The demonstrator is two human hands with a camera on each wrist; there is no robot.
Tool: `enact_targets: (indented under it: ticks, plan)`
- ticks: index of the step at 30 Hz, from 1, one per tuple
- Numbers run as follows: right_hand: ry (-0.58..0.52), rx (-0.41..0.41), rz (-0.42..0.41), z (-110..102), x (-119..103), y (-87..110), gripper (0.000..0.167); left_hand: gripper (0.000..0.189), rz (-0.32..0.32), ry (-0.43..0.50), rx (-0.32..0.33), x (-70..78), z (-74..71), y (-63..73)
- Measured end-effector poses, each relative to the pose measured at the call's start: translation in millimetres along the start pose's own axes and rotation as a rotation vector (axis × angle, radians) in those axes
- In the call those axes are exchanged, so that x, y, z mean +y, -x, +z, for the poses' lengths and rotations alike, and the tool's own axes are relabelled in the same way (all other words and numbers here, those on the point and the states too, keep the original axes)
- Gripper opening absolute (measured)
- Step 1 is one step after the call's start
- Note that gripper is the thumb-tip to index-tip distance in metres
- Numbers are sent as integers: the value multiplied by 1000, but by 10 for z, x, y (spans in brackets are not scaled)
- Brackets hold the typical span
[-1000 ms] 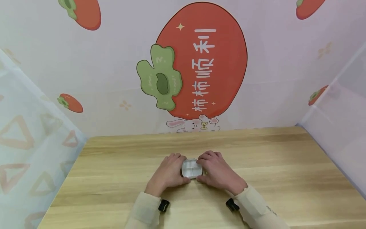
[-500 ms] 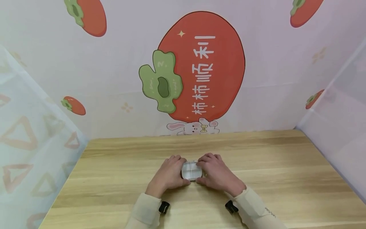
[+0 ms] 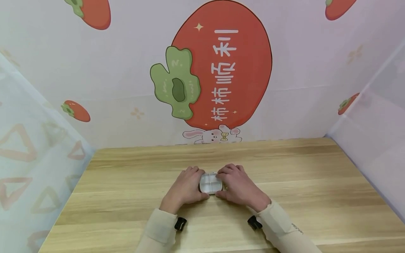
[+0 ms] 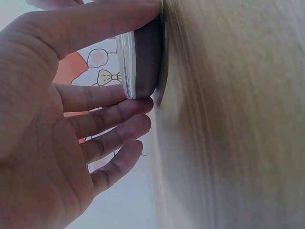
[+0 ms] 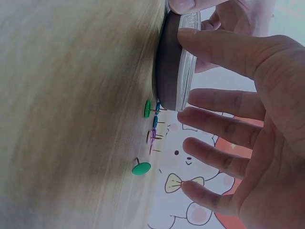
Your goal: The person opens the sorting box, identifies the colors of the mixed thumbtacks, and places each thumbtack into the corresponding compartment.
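Grey-sided, the small divided case (image 3: 206, 186) sits on the desk (image 3: 133, 196) midway between your left hand (image 3: 187, 186) and your right hand (image 3: 238, 184), neither nearer. Each pinches its own side, thumb near, forefinger far, other fingers loose. A green pushpin (image 5: 141, 168) sits just right of the case, whose long axis is hard to judge.

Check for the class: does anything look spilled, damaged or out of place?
Yes: in the right wrist view, several loose thumbtacks lie on the table beside the box, some points up, possibly spilled. The box shows no visible damage.
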State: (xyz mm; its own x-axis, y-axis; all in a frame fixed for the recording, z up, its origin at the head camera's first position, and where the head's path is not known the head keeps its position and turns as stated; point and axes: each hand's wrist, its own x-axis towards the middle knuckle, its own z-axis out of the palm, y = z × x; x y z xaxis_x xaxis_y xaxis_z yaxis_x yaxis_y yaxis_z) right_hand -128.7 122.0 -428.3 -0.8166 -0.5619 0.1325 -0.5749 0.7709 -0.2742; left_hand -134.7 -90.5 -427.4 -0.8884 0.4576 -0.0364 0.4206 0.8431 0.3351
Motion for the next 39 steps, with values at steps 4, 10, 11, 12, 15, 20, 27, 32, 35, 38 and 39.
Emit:
enact_targets:
  ticks: [4, 10, 11, 12, 15, 20, 27, 32, 35, 38, 39]
  plan:
    - [0, 0, 4, -4, -3, 3, 49, 69, 1, -3, 5, 8, -7, 5]
    - [-21, -5, 6, -19, -8, 13, 49, 69, -1, -2, 3, 6, 0, 7]
    - [-25, -6, 6, -23, -9, 15, 49, 69, 0, -3, 3, 5, 2, 9]
    - [-31, -7, 4, -29, -11, 17, 48, 69, 1, -4, 4, 5, 2, 10]
    - [-52, -16, 3, -42, -8, 20, 48, 68, 6, -3, 10, 2, 3, 14]
    - [-110, -43, 13, -62, 11, 24, 45, 70, -2, 14, 13, 1, 1, 19]
    - [-158, -65, 38, -66, 25, 23, 44, 74, 6, 43, 27, -26, -1, 32]
    - [-169, -64, 49, -87, 14, 29, 47, 71, -11, 70, 28, -49, -11, 42]
    - [-180, -54, 53, -102, 11, 37, 45, 68, -18, 80, 22, -59, -12, 40]
    - [-187, -40, 44, -105, 21, 39, 39, 67, -20, 82, 19, -61, -11, 36]
    - [-185, -37, 41, -105, 27, 38, 37, 67, -22, 81, 20, -58, -11, 35]
